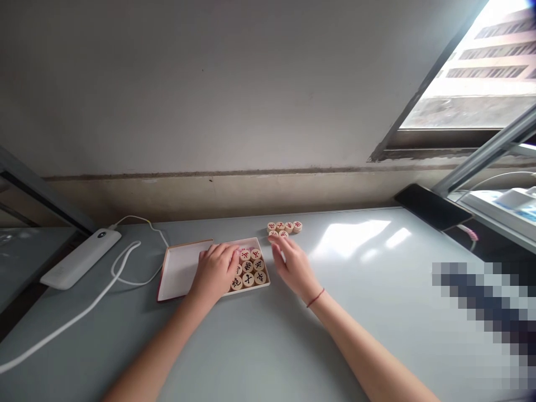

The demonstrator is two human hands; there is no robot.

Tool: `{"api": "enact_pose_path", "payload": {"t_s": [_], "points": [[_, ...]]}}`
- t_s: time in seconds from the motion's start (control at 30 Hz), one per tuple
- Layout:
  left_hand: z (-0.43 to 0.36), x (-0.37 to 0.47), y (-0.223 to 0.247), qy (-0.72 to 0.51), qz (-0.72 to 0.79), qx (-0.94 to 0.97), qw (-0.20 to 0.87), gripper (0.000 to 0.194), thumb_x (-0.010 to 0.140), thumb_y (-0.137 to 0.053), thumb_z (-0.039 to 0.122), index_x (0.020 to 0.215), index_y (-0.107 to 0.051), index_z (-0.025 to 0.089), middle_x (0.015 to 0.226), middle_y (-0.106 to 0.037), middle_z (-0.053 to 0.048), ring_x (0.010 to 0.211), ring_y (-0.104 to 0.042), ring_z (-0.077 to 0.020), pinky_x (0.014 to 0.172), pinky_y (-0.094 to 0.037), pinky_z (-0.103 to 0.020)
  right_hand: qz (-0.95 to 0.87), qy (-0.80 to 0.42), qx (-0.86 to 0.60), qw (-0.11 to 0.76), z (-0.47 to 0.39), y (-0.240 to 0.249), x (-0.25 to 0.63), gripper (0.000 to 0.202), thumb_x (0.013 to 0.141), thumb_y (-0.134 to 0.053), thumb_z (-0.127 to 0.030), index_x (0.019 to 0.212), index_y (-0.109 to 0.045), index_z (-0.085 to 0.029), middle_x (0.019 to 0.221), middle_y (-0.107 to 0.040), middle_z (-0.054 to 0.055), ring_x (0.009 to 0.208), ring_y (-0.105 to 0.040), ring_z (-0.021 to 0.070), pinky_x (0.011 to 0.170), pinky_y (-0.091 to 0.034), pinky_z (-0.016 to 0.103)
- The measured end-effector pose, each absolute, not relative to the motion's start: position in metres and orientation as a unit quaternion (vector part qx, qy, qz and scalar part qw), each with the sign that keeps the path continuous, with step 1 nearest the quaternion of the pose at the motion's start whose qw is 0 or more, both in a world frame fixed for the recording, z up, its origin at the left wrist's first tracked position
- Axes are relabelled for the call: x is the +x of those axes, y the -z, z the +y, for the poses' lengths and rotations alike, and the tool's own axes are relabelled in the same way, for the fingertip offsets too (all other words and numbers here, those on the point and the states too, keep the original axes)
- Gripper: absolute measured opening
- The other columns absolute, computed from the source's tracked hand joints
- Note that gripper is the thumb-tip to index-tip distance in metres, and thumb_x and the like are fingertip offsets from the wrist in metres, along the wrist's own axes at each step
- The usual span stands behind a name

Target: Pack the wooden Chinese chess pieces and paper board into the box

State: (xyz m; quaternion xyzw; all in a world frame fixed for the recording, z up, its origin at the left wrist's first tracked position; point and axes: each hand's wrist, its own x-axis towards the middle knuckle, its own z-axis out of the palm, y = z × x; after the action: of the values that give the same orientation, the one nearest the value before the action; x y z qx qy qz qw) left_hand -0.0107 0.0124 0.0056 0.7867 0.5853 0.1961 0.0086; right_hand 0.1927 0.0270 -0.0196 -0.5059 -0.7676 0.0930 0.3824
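Head view of two bare hands at work above a grey table (251, 346). The open box (251, 289) lies near the middle of the table, its lid (180, 271) at its left with the pale inside upward. Round wooden pieces (248, 279) sit in rows in the box, faces up, with black characters in the nearer rows and red ones in the far row. The left hand (215, 268) lies over the left part of the box, fingers close together, thumb beside the pieces; whether it grips one cannot be seen. The right hand (297, 268), with a red string (315, 298) at the wrist, reaches to the loose pieces (297, 226) beyond the box: four in a back row, two in front. Its fingers are bent, with a gap between thumb and forefinger; contact at the fingertips cannot be told. At left lie a white power bank (81, 259) and a white cable (71, 324); at far right, a dark phone (433, 206).
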Motion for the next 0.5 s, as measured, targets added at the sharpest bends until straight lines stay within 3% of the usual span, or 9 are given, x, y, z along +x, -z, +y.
{"api": "enact_pose_path", "payload": {"t_s": [0.2,0.5], "points": [[0.021,0.003,-0.012,-0.081,0.618,0.781,0.035,0.033,0.094,-0.037,0.027,0.086,-0.069,0.022,0.094,-0.068,-0.007,0.091,-0.059,-0.0228,0.076,-0.037,-0.034,-0.802,-0.156,-0.489,0.304,0.017,0.020,0.175,0.033,0.089,-0.035,-0.011,0.111,-0.058,-0.021,0.086,-0.063,0.005,0.075,-0.058,0.0186,0.066,-0.045,0.029],[0.013,0.006,-0.003,-0.182,0.599,0.780,0.007,0.019,0.092,-0.046,0.028,0.083,-0.060,0.020,0.086,-0.070,-0.004,0.088,-0.062,-0.0214,0.076,-0.034,-0.034,-0.802,-0.130,-0.489,0.319,0.017,0.024,0.175,0.039,0.085,-0.035,-0.007,0.113,-0.057,-0.021,0.086,-0.060,0.005,0.074,-0.057,0.0181,0.068,-0.047,0.029]]}}
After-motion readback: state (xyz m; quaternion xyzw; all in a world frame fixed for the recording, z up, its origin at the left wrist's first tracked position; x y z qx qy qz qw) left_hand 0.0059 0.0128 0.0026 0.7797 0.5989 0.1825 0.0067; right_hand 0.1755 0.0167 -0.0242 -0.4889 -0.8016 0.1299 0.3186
